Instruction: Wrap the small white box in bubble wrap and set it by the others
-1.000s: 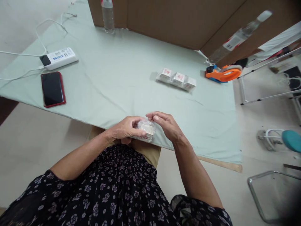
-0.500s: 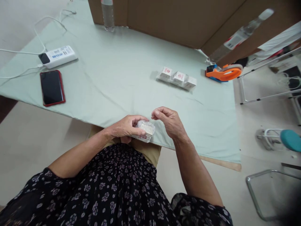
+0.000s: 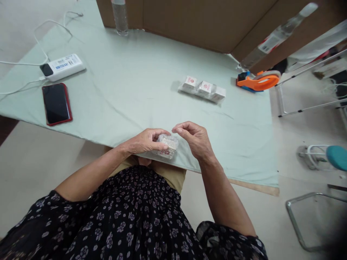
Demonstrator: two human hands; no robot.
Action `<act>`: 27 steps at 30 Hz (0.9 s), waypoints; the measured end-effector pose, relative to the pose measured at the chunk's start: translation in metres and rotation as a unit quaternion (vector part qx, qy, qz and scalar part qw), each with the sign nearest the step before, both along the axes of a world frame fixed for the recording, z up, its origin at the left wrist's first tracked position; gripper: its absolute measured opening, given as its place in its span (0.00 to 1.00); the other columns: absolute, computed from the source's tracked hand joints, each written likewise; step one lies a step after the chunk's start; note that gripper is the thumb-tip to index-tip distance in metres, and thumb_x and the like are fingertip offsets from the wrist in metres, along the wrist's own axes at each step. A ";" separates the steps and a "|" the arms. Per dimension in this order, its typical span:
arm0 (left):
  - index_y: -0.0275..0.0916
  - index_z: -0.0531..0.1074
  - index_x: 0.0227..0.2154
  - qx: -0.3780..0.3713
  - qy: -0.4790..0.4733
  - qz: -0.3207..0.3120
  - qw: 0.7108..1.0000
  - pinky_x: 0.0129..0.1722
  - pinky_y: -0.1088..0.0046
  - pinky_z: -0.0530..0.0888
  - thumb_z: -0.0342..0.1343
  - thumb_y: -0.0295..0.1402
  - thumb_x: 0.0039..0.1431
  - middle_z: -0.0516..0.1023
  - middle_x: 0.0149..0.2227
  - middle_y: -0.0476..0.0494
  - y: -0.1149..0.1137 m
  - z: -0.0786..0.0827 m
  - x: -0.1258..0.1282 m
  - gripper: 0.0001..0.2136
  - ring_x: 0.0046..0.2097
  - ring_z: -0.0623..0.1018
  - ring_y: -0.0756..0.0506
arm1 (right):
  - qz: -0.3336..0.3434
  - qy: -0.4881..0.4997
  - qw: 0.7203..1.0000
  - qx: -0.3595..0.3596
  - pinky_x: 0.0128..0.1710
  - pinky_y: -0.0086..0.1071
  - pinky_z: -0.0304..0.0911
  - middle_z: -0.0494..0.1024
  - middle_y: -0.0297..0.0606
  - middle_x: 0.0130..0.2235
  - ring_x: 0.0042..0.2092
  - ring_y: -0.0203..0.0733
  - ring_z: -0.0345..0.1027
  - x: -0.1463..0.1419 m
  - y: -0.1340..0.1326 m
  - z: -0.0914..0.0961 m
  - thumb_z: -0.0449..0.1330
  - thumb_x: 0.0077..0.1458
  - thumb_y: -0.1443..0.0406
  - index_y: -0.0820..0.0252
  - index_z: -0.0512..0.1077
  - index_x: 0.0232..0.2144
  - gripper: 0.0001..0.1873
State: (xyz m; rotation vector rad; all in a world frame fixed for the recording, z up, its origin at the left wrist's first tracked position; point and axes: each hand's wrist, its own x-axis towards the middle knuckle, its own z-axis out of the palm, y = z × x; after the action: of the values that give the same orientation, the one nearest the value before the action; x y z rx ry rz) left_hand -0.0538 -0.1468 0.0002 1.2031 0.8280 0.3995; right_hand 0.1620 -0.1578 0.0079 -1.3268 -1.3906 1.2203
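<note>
A small box wrapped in clear bubble wrap (image 3: 168, 147) is at the table's near edge, some red print showing through. My left hand (image 3: 149, 141) grips it from the left, thumb across the top and fingers along the far side. Just to the right and above it, my right hand (image 3: 193, 139) is closed with thumb and forefinger pinched together. Whether anything thin is in that pinch is too small to make out. Farther back lies a clear plastic pack of three small white boxes (image 3: 203, 87) with red print.
On the left are a red-cased phone (image 3: 56, 104) and a white power bank (image 3: 65, 66) with cables. Cardboard (image 3: 187, 25) stands along the back, near a water bottle (image 3: 120, 18) and a tilted bottle (image 3: 276, 39). An orange tape dispenser (image 3: 257, 82) lies at the right edge.
The wrapped box has tipped slightly in my left hand, showing more red print. My right hand has come a little closer to it. The whole view has shifted slightly.
</note>
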 end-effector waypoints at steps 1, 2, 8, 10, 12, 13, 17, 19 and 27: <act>0.38 0.73 0.55 0.001 -0.006 0.003 1.000 0.42 0.70 0.73 0.65 0.37 0.53 0.81 0.42 0.43 0.002 0.000 0.001 0.26 0.41 0.78 0.46 | -0.003 -0.009 1.000 0.010 0.40 0.35 0.66 0.79 0.33 0.31 0.36 0.39 0.71 -0.001 -0.001 0.000 0.67 0.55 0.57 0.56 0.78 0.29 0.10; 0.38 0.74 0.54 0.002 -0.012 0.007 1.000 0.42 0.70 0.73 0.65 0.38 0.54 0.81 0.42 0.43 0.004 0.000 0.002 0.25 0.41 0.79 0.46 | -0.007 -0.019 1.000 0.022 0.39 0.35 0.66 0.80 0.33 0.31 0.35 0.39 0.71 -0.002 -0.001 0.000 0.66 0.55 0.57 0.56 0.77 0.29 0.09; 0.35 0.75 0.51 0.012 -0.028 0.056 0.998 0.40 0.71 0.72 0.66 0.41 0.54 0.80 0.39 0.44 0.015 -0.006 0.008 0.24 0.38 0.77 0.48 | -0.031 -0.078 0.993 0.086 0.41 0.34 0.67 0.81 0.33 0.31 0.35 0.39 0.73 -0.008 -0.002 0.004 0.64 0.57 0.61 0.56 0.78 0.29 0.07; 0.34 0.75 0.51 0.011 -0.026 0.068 0.997 0.39 0.72 0.72 0.66 0.43 0.53 0.80 0.37 0.45 0.019 -0.009 0.009 0.25 0.37 0.77 0.49 | -0.017 -0.091 0.992 0.090 0.42 0.34 0.68 0.82 0.33 0.32 0.36 0.39 0.74 -0.010 -0.002 0.005 0.64 0.58 0.61 0.56 0.78 0.29 0.07; 0.35 0.75 0.50 0.010 -0.021 0.075 0.997 0.38 0.72 0.71 0.66 0.45 0.53 0.80 0.37 0.45 0.022 -0.012 0.010 0.25 0.36 0.77 0.48 | -0.005 -0.097 0.992 0.086 0.42 0.34 0.68 0.82 0.33 0.32 0.36 0.40 0.74 -0.010 -0.001 0.004 0.64 0.57 0.61 0.56 0.78 0.29 0.07; 0.34 0.76 0.49 0.008 -0.021 0.077 0.997 0.37 0.72 0.71 0.66 0.47 0.53 0.80 0.37 0.44 0.023 -0.013 0.011 0.26 0.36 0.77 0.48 | -0.002 -0.097 0.992 0.082 0.43 0.34 0.68 0.83 0.33 0.33 0.36 0.40 0.75 -0.009 0.000 0.004 0.64 0.57 0.61 0.56 0.79 0.30 0.07; 0.34 0.76 0.48 -0.013 -0.047 0.087 0.995 0.38 0.72 0.71 0.67 0.51 0.51 0.81 0.39 0.42 0.024 -0.018 0.016 0.28 0.37 0.78 0.47 | -0.002 -0.091 0.994 0.054 0.42 0.35 0.68 0.83 0.33 0.32 0.37 0.41 0.75 -0.003 0.004 0.000 0.65 0.56 0.58 0.56 0.79 0.29 0.09; 0.34 0.77 0.47 -0.020 -0.060 0.096 0.993 0.39 0.71 0.72 0.67 0.53 0.51 0.81 0.40 0.41 0.023 -0.021 0.020 0.29 0.38 0.78 0.47 | 0.006 -0.087 0.996 0.036 0.43 0.36 0.68 0.83 0.34 0.33 0.38 0.42 0.75 0.001 0.005 0.000 0.65 0.57 0.57 0.56 0.80 0.29 0.10; 0.35 0.78 0.44 -0.012 -0.053 0.107 0.993 0.36 0.74 0.71 0.65 0.56 0.51 0.81 0.36 0.43 0.022 -0.026 0.027 0.29 0.34 0.76 0.50 | 0.053 -0.126 0.990 0.037 0.42 0.37 0.68 0.83 0.34 0.33 0.38 0.44 0.75 0.009 0.008 0.007 0.63 0.59 0.56 0.55 0.81 0.31 0.12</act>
State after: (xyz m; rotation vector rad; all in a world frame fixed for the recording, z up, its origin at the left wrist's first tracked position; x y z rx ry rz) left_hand -0.0269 -0.1253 -0.0256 1.0645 0.8709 0.6216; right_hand 0.1715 -0.1500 0.0151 -1.4065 -1.6869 1.0843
